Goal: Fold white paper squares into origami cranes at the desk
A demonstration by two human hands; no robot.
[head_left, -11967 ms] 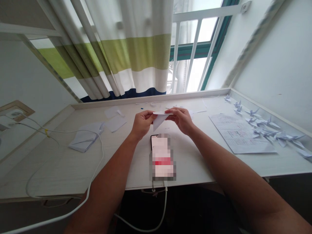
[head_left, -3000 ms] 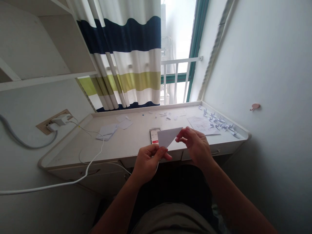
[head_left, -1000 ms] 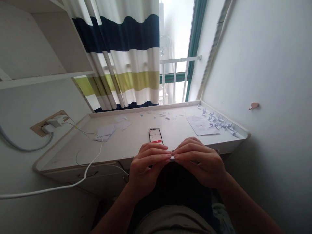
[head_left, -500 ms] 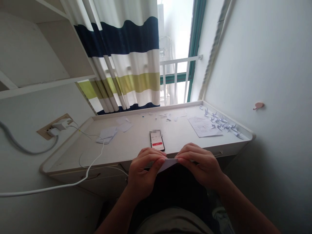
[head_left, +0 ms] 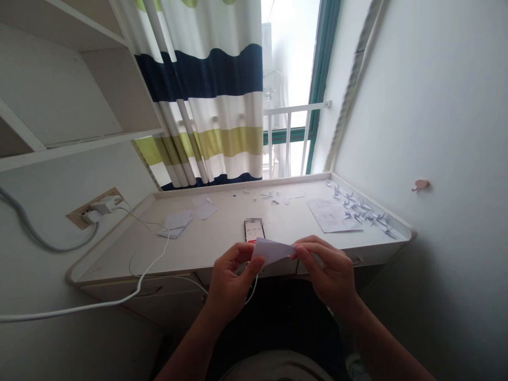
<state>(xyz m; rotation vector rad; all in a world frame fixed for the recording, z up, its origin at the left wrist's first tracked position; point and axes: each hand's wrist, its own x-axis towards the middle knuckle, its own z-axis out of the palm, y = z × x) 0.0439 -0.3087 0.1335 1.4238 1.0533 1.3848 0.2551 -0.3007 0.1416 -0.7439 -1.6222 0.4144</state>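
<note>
Turned up from its edge-on position of half a second ago, the paper [head_left: 272, 250] now shows a broad white face and tapers to a point at its right end. It is held in the air between both hands, in front of the near edge of the tabletop [head_left: 210, 238]. The left hand [head_left: 232, 278] pinches the wide end, thumb on the near face and fingers curled behind. The right hand [head_left: 329, 264] is nearly closed, thumb and fingertips gripping the narrow tip. Just beyond, the phone [head_left: 254, 228] lies on the tabletop, its lower end hidden by the paper and the left hand. Scraps [head_left: 274, 201] are scattered behind it. Off to the right lie a written sheet [head_left: 332, 214] and, along the side, folded birds [head_left: 370, 215]. Leftward are a stack [head_left: 174, 225] and a white cable [head_left: 153, 270]. Past the back edge hangs a striped curtain [head_left: 222, 111].
</note>
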